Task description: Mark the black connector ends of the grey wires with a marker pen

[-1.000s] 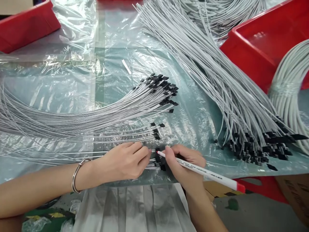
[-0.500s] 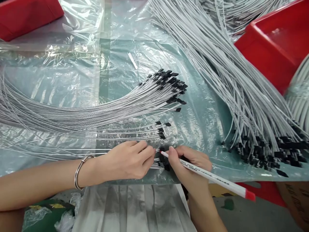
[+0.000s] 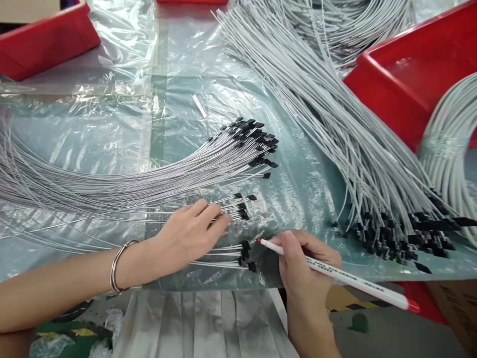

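The thumb and fingers of the right hand (image 3: 311, 263) pinch a white marker pen (image 3: 346, 276), its red tip pointing left above the plastic-covered table (image 3: 298, 199) and its red end slanting out past the table's near edge. The left hand (image 3: 196, 226) has its fingers bent and close to each other; the fingertips lie over or beside thin grey wires, and whether they pinch 1 of them I cannot tell. Just right of those fingertips, an upper group of 4 black connectors (image 3: 243, 214) ends the wires, while a lower group of black connectors (image 3: 245, 253) lies between the 2 hands, near the pen tip but apart from it. Beyond the left hand, a large bundle of thin wires (image 3: 141, 181) curves in from the left and ends in a dense black cluster. To the right, a thicker bundle of grey cables (image 3: 320, 94) runs down to more black ends by the table edge. Behind it leans a large red bin (image 3: 402, 69), partly covered by a bound coil of pale cable (image 3: 445, 124); its contents are unclear. A 2nd red bin (image 3: 52, 44) sits at the upper left, its inside mostly cut off, and a 3rd red container (image 3: 192, 1) shows only as a strip at the top.
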Motion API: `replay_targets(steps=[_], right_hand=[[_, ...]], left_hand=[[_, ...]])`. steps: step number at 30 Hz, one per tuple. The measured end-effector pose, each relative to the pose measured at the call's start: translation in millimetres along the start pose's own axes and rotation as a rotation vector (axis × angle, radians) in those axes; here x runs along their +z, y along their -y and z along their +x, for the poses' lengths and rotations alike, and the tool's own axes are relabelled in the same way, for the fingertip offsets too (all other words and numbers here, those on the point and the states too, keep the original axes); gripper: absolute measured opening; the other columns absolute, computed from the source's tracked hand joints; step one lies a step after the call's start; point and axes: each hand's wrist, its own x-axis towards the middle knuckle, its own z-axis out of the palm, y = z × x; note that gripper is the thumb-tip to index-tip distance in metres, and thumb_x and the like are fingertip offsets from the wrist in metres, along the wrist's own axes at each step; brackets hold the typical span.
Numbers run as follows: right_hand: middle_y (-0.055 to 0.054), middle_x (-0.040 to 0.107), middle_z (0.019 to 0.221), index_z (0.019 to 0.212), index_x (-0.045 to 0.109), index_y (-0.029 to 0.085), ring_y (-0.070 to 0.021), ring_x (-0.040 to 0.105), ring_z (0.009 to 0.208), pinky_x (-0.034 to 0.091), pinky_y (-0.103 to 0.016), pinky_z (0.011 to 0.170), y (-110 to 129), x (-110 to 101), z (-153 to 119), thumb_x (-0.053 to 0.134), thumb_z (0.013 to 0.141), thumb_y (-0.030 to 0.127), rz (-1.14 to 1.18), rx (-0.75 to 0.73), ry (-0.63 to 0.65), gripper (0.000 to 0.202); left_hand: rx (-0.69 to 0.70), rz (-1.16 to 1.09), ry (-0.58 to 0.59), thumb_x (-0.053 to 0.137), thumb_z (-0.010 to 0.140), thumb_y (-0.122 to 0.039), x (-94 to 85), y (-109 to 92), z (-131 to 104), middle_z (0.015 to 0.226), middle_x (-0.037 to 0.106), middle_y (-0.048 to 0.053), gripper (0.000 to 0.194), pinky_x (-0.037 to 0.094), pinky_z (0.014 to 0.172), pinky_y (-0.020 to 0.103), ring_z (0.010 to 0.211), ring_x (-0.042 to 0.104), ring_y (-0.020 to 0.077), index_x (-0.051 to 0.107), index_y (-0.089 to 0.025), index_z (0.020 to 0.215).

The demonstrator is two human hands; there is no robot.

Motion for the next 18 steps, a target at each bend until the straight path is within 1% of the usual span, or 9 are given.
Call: replay_targets(steps=[2, 5, 8, 10, 12, 15, 18], right_hand=[[0.003, 0.048, 0.046, 0.055, 0.063, 0.016, -0.0091, 0.041, 0.041, 0.034, -0.023, 0.042, 0, -1, 0, 0.058, 0.079, 0.021, -0.009, -0.011, 0.014, 0.025], [0.003, 0.045, 0.044, 0.055, 0.062, 0.015, -0.0089, 0.039, 0.040, 0.032, -0.023, 0.040, 5, -1, 4, 0.056, 0.080, 0.021, -0.072, -0.056, 0.046, 0.027], [0.003, 0.044, 0.044, 0.053, 0.059, 0.015, -0.0086, 0.039, 0.041, 0.031, -0.022, 0.041, 14, 3, 11, 0.055, 0.080, 0.021, -0.190, -0.126, 0.134, 0.028], [0.004, 0.042, 0.044, 0.051, 0.055, 0.015, -0.0080, 0.038, 0.041, 0.030, -0.022, 0.042, 18, 6, 16, 0.055, 0.081, 0.021, -0.255, -0.161, 0.212, 0.030], [0.004, 0.041, 0.044, 0.050, 0.052, 0.015, -0.0073, 0.035, 0.041, 0.028, -0.022, 0.041, 19, 8, 18, 0.055, 0.081, 0.022, -0.289, -0.181, 0.250, 0.032], [0.004, 0.042, 0.045, 0.052, 0.053, 0.015, -0.0073, 0.035, 0.041, 0.028, -0.022, 0.042, 17, 9, 17, 0.054, 0.082, 0.022, -0.310, -0.191, 0.236, 0.030], [0.003, 0.045, 0.046, 0.056, 0.056, 0.015, -0.0078, 0.037, 0.042, 0.028, -0.022, 0.042, 15, 8, 16, 0.054, 0.082, 0.021, -0.326, -0.189, 0.223, 0.027]], left_hand=[[0.009, 0.039, -0.009, 0.045, 0.085, -0.009, 1.4, 2, 0, 0.079, 0.055, 0.005, 0.013, 0.040, 0.054, 0.026, 0.069, 0.049, 0.0141, 0.054, -0.012, 0.094], [0.124, 0.074, -0.032, 0.047, 0.085, -0.008, 3.2, 0, -2, 0.082, 0.056, 0.006, 0.017, 0.042, 0.057, 0.026, 0.071, 0.050, 0.0142, 0.055, -0.010, 0.099], [0.206, 0.128, -0.033, 0.049, 0.085, -0.010, 4.0, -3, -5, 0.089, 0.056, 0.008, 0.019, 0.044, 0.059, 0.027, 0.075, 0.052, 0.0147, 0.056, -0.006, 0.102], [0.225, 0.158, -0.024, 0.049, 0.085, -0.011, 4.3, -5, -6, 0.091, 0.056, 0.009, 0.020, 0.045, 0.060, 0.028, 0.076, 0.052, 0.0150, 0.057, -0.005, 0.102], [0.232, 0.175, -0.019, 0.048, 0.086, -0.013, 4.4, -6, -6, 0.090, 0.056, 0.009, 0.023, 0.045, 0.060, 0.028, 0.076, 0.052, 0.0150, 0.056, -0.005, 0.105], [0.244, 0.175, -0.015, 0.048, 0.086, -0.014, 4.6, -5, -5, 0.086, 0.054, 0.008, 0.027, 0.044, 0.059, 0.027, 0.074, 0.051, 0.0143, 0.054, -0.006, 0.111], [0.253, 0.155, -0.007, 0.048, 0.086, -0.015, 4.7, -4, -5, 0.081, 0.051, 0.005, 0.022, 0.041, 0.056, 0.026, 0.070, 0.048, 0.0130, 0.058, -0.009, 0.105]])
